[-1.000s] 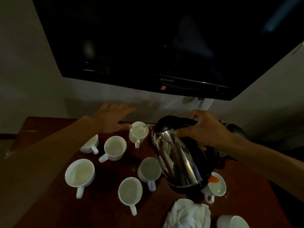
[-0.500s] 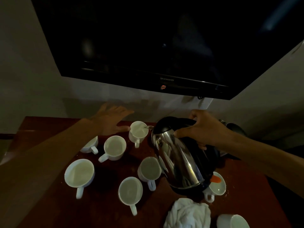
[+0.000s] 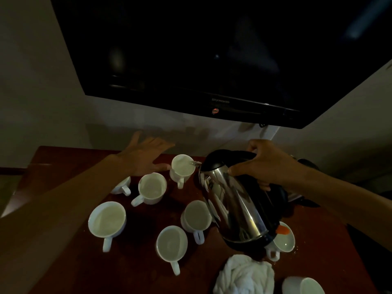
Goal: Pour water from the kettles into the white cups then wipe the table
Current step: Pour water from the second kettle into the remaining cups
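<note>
Hardly anything has shifted since the earlier frame: your kettle (image 3: 233, 204) stays tipped toward the far cup and your left hand keeps its place beside it.

Nearest you, at the bottom of the frame, the white cloth (image 3: 244, 276) lies crumpled on the table (image 3: 63, 158), untouched, with one white cup (image 3: 305, 286) just to its right. Above that, in the middle of the frame, several more cups stand loosely grouped: a handled cup (image 3: 171, 244), a wide cup (image 3: 107, 219) to the left, a centre cup (image 3: 197, 216) close to the kettle's base, and a right cup (image 3: 285, 240) partly hidden behind that base. The light is too dim to read their fill levels.

Further up, your right hand (image 3: 269, 166) is clamped on the kettle's black top and handle, thumb against the steel. The spout hangs over the rim of the far cup (image 3: 182, 168), where a thin glint suggests water running. Your left hand (image 3: 146, 155) is flat with its fingers spread, thumb just beside that cup; I cannot tell whether it touches.

Judging by this, you are mid-pour at the back of the group. Any unfilled cups and the whole wipe remain.
</note>
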A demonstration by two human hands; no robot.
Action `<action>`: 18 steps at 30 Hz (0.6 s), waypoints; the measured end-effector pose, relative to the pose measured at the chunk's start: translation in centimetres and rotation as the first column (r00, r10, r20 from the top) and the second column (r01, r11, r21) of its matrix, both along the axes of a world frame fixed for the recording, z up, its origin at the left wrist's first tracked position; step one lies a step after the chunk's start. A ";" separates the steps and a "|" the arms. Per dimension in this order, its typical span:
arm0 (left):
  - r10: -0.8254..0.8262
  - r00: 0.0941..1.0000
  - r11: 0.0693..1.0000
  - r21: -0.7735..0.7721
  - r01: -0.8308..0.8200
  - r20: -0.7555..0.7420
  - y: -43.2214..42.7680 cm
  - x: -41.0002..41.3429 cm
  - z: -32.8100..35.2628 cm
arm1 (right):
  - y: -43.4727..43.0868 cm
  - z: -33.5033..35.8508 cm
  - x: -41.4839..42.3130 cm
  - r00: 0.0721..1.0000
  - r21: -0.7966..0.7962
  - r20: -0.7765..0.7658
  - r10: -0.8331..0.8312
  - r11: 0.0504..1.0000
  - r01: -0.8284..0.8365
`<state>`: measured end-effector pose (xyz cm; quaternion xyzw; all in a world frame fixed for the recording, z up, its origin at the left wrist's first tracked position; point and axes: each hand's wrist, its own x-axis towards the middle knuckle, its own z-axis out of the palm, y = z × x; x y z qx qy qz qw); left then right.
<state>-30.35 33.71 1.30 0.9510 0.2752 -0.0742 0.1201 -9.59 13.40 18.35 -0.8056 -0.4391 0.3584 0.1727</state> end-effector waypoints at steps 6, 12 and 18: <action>0.005 1.000 1.000 0.031 -0.004 -0.019 0.2 -0.2 -0.2 | 0.0 -0.1 0.2 1.000 -0.007 -0.013 0.001 1.000 -0.001; -0.008 0.999 0.999 0.041 0.009 -0.040 0.2 0.1 -0.2 | -0.1 0.0 0.1 1.000 -0.008 -0.019 -0.012 1.000 0.011; -0.012 1.000 0.999 0.029 0.013 -0.023 0.3 0.2 -0.2 | 0.0 0.3 -0.2 1.000 -0.002 -0.015 -0.005 1.000 0.005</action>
